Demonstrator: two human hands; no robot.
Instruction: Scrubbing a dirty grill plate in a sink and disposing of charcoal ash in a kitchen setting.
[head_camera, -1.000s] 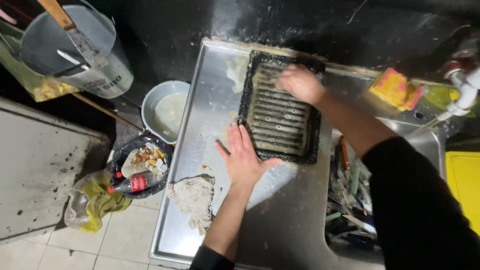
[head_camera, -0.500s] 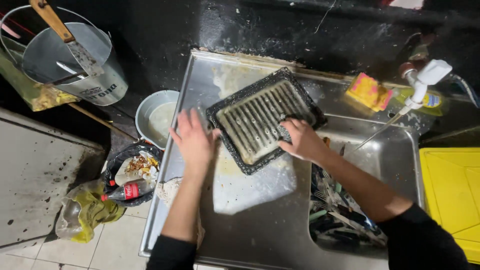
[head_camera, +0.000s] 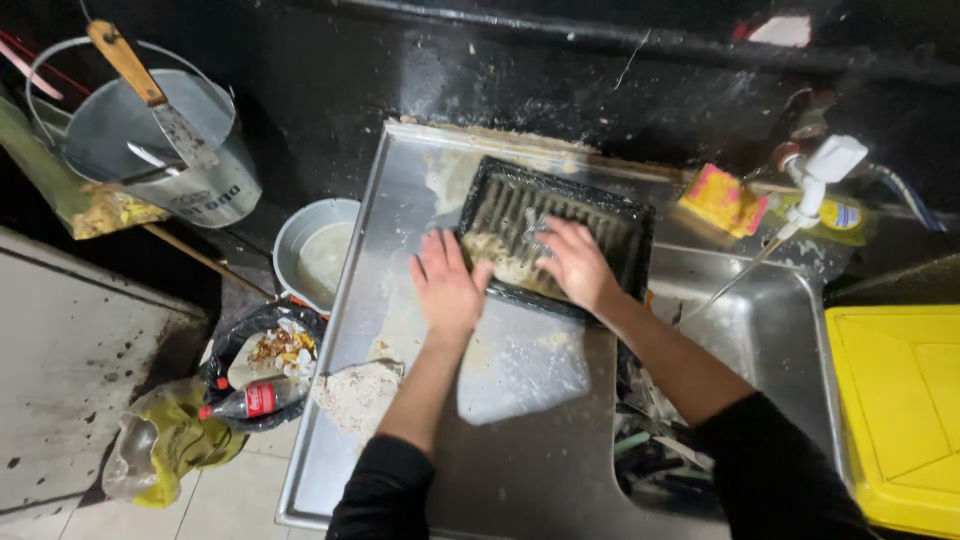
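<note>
A black ribbed grill tray (head_camera: 590, 215), greasy and soapy, lies on the steel drainboard (head_camera: 520, 400) against the back wall. My left hand (head_camera: 447, 285) presses flat on the tray's near left edge, fingers spread. My right hand (head_camera: 577, 262) rests on the ribs near the middle, closed on a small metallic scouring pad that shows at the fingertips. Both sleeves are black.
A sink basin (head_camera: 760, 330) with dirty utensils lies to the right, a white tap (head_camera: 825, 165) and a yellow-pink sponge (head_camera: 722, 200) behind it. A yellow lid (head_camera: 900, 400) sits far right. Left: a metal bucket (head_camera: 160, 140), a pot (head_camera: 315, 255), a rubbish bag (head_camera: 265, 365), a rag (head_camera: 360, 395).
The tray has swung from a slant to lie nearly square against the back wall. My left hand moved from its left corner to the near edge. My right hand shifted onto the ribs.
</note>
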